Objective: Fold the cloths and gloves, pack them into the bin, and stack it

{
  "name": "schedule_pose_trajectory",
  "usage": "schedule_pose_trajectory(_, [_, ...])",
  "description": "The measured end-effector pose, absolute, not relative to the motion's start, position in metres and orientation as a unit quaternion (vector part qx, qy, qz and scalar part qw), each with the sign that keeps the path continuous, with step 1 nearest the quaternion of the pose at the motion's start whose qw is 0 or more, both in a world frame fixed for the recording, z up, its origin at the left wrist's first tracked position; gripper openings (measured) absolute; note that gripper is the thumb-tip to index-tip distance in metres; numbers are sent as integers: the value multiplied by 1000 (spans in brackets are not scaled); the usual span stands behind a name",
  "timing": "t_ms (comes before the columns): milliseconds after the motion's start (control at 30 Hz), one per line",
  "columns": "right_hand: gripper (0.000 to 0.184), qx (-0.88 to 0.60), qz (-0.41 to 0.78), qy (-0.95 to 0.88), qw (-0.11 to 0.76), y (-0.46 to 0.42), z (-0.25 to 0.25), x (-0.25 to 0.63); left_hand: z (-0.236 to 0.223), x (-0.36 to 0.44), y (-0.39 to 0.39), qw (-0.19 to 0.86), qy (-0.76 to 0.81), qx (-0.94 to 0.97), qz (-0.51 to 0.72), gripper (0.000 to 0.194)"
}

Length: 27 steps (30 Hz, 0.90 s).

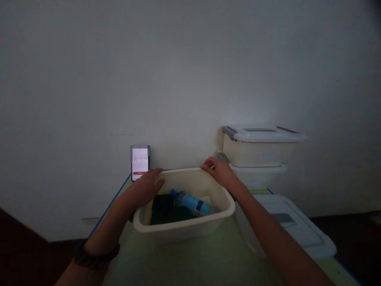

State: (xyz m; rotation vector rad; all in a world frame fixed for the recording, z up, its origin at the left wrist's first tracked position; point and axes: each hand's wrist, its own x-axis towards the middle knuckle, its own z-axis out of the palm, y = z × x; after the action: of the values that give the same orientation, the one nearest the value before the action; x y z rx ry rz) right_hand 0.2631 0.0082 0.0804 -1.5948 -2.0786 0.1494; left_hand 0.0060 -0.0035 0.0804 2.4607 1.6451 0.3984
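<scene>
A cream plastic storage box [187,228] without a lid stands on the table in front of me. Inside it lie a water bottle with a blue cap and label [195,204] and something dark green [162,206] with a yellow edge. My left hand [147,187] is at the box's far left corner, thumb over the inside and fingers along the rim. At the far right corner, my right hand [220,171] has its fingers closed on the rim. A small white item [205,199] shows partly behind the bottle.
A phone [140,163] with a lit screen leans upright against the wall, left of the box. To the right stand stacked lidded boxes [253,151] with grey latches. A white lid [285,222] lies at the right side, partly behind my right forearm. Blue tape edges the green tabletop [190,262].
</scene>
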Motion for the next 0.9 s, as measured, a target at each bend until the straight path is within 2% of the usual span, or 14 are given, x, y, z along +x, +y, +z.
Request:
schedule_pose_trajectory(167, [36, -636, -4, -751, 177, -22, 78, 286, 82, 4, -1, 82, 548, 823, 124, 52])
schedule_pose_trajectory(233, [35, -654, 0, -751, 92, -42, 72, 305, 82, 3, 0, 78, 548, 824, 120, 54])
schedule_pose_trajectory(367, [13, -644, 45, -762, -52, -78, 54, 343, 81, 2, 1, 71, 547, 825, 121, 56])
schedule_pose_trajectory(433, [24, -645, 45, -757, -94, -90, 45, 356, 81, 2, 1, 69, 544, 827, 124, 56])
schedule_pose_trajectory(533, [36, -652, 19, -750, -106, -96, 37, 364, 81, 2, 1, 63, 544, 828, 121, 56])
schedule_pose_trajectory(900, [26, -623, 19, -776, -93, -73, 43, 373, 81, 1, 3, 54, 533, 833, 139, 53])
